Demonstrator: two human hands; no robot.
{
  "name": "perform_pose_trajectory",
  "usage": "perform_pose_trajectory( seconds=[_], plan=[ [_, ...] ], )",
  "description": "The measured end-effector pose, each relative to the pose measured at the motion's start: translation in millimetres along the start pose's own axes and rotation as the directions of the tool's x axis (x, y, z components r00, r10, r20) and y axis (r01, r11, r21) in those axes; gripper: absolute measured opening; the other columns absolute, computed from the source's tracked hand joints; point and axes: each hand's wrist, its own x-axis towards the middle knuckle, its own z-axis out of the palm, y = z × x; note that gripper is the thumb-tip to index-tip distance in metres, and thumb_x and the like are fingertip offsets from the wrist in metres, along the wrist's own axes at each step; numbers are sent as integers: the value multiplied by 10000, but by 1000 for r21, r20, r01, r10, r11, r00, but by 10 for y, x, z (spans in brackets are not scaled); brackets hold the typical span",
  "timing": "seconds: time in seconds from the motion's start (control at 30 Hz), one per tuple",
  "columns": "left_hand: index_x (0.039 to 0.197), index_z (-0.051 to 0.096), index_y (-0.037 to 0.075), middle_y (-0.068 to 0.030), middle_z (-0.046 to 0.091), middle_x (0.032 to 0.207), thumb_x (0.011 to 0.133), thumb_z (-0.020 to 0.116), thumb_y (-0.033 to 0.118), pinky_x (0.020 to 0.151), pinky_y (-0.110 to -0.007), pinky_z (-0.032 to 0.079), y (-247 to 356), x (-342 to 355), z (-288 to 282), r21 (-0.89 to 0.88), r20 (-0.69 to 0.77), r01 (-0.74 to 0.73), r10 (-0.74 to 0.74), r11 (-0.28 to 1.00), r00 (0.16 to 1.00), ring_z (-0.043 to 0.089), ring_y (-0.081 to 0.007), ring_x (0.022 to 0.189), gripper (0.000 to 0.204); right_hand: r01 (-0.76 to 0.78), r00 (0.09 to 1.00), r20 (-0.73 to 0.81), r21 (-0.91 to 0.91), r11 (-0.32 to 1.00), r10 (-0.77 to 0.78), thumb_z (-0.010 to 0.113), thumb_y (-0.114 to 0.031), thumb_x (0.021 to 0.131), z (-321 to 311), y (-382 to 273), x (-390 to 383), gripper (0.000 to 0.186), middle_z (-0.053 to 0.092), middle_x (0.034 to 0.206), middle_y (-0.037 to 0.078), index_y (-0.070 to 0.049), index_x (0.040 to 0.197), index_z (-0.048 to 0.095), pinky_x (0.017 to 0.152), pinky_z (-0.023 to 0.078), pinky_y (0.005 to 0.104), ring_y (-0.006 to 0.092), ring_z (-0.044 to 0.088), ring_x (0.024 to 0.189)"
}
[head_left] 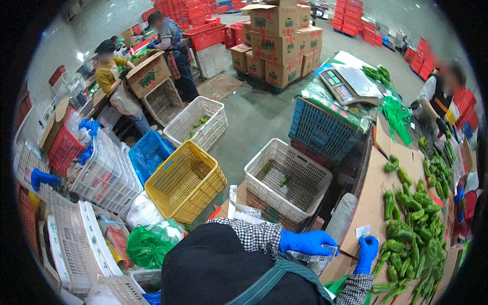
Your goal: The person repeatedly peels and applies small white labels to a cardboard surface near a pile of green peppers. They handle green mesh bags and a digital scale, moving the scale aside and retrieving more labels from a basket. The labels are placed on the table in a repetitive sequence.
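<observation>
Label (363, 231) pinched in grip of right hand (367, 252) — printed strip (311, 257) grasped in left hand (309, 242) — near green peppers (406, 231) on cardboard-covered surface (370, 203).

Grey floor (239, 122) stretching ahead of you, pale wall (53, 43) at your far left, red crates (179, 16) stacked far ahead.

The head fisheye looks forward and down, the right hand (367, 252) near.
</observation>
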Motion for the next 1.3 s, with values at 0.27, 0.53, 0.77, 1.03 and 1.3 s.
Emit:
perform_pose_trajectory(
  seconds=[0.27,0.53,0.77,1.03,1.3],
  plan=[
    [1139,608,46,-120,638,1098,843,572,72,902,-334,445,-14,129,-14,143,-40,-111,117,983,992,582,-178,1038,300,6,997,-76,396,918,27,664,-42,763,-146,-161,-160,163,545,775,3,-14,890,566,656,421,241,101,495,707],
    [894,685,3,-88,673,780,797,681,172,660,-278,490,466,268,-132,332,-142,217,-179,918,974,604,-112,720,195,-228,947,304,402,887,105,654,-99,792,-493,-1227,-672,246,670,910,97,45,992,655,778,482,280,151,610,845],
    [775,689,-5,-29,614,627,734,765,231,499,-243,402,610,600,-63,400,-57,258,-257,880,965,509,-57,566,252,-160,952,302,376,913,42,650,-150,806,-493,-1267,-853,215,680,900,114,0,957,670,717,507,279,154,637,808],
    [841,685,-19,-76,627,643,730,765,245,538,-271,441,573,730,18,518,26,243,-300,820,954,535,-81,582,297,-65,948,316,281,957,-28,637,-192,786,-563,-1263,-899,245,667,888,122,-32,967,673,749,489,303,206,631,818],
    [822,680,-18,-51,608,622,765,736,221,513,-260,415,623,785,59,554,76,216,-307,804,949,520,-67,578,252,-159,894,447,393,906,-37,666,-231,792,-618,-1378,-889,306,658,894,112,-17,1010,649,767,480,297,171,615,827]
  ],
)
